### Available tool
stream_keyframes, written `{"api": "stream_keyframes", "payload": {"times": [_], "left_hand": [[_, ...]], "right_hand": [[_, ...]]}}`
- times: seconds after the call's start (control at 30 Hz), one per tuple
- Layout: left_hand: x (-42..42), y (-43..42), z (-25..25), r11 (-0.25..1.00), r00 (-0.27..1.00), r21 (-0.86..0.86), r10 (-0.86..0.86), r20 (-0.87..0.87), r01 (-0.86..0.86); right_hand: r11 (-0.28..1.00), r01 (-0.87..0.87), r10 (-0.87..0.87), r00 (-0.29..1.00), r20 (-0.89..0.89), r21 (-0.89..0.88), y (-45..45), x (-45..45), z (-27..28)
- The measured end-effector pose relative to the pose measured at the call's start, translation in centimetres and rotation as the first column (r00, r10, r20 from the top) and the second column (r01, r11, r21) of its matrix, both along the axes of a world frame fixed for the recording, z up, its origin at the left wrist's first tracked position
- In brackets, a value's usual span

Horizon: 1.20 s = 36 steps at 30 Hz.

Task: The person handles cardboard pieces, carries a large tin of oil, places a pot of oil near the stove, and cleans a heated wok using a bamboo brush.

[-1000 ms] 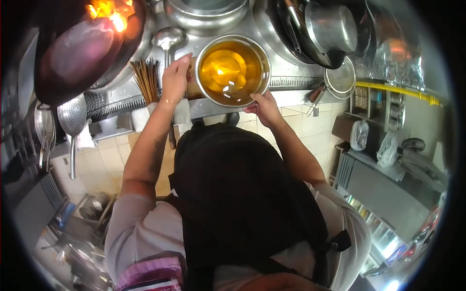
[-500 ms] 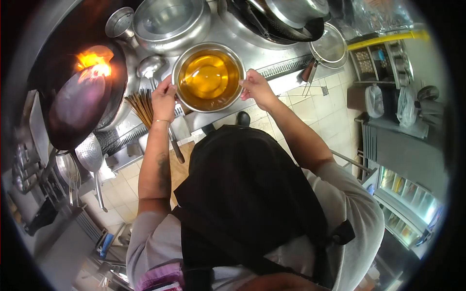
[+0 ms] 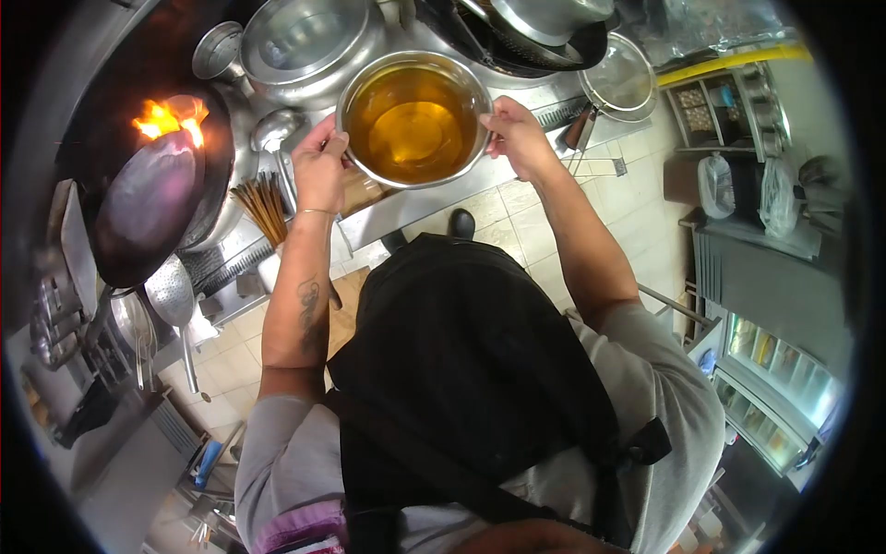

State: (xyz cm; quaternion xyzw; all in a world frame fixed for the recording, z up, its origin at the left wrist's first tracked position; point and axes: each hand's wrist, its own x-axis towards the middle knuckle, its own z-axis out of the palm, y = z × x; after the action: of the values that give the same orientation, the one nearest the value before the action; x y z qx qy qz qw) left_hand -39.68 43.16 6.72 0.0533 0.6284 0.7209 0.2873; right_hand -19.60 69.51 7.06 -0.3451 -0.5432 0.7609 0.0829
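Between my two hands is a round steel bowl (image 3: 348,88) filled partway with clear amber liquid (image 3: 415,129), which looks like oil. My left hand (image 3: 320,169) grips the bowl's left rim, thumb at the edge. On the opposite side my right hand (image 3: 520,138) pinches the right rim. The bowl is held above the front edge of the steel counter. Just left of it a ladle (image 3: 277,131) lies on the counter. Wooden chopsticks (image 3: 261,205) stand in a bundle beside my left wrist.
A dark wok (image 3: 152,198) sits tilted at left, with open flame (image 3: 171,120) behind it. A perforated skimmer (image 3: 170,290) hangs below. Large lidded pot (image 3: 309,42) stands behind the bowl; a stack of pans (image 3: 517,37) and a mesh strainer (image 3: 618,78) are at right.
Both hands have moved the bowl slightly right and up toward the camera, so it looks larger. The liquid's surface has shifted inside. The flame has changed shape.
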Motion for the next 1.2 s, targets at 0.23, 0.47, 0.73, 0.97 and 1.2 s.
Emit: {"api": "stream_keyframes", "payload": {"times": [0.23,0.47,0.73,0.97,1.2], "left_hand": [[6.2,7.1,-1.2,0.996,0.993,0.005,-0.088,0.073,0.087],[12.9,12.2,-1.8,0.976,0.964,0.07,-0.214,0.155,0.206],[17.4,15.0,-1.2,0.959,0.941,0.063,-0.283,0.186,0.276],[17.9,15.3,-2.4,0.946,0.946,0.006,-0.324,0.033,0.324],[8.0,7.0,-4.6,0.65,0.362,-0.76,-0.706,-0.609,-0.01]], "right_hand": [[0.991,0.086,-0.092,0.994,0.06,0.1,5.6,7.1,1.6],[0.983,0.14,-0.153,0.983,0.099,0.12,10.4,14.8,1.1],[0.987,0.112,-0.127,0.984,0.127,0.12,15.2,19.5,0.0],[0.987,-0.016,-0.016,0.979,0.202,0.159,16.8,20.4,0.7],[0.95,-0.089,-0.032,0.926,0.376,0.299,16.0,19.5,3.9]]}}
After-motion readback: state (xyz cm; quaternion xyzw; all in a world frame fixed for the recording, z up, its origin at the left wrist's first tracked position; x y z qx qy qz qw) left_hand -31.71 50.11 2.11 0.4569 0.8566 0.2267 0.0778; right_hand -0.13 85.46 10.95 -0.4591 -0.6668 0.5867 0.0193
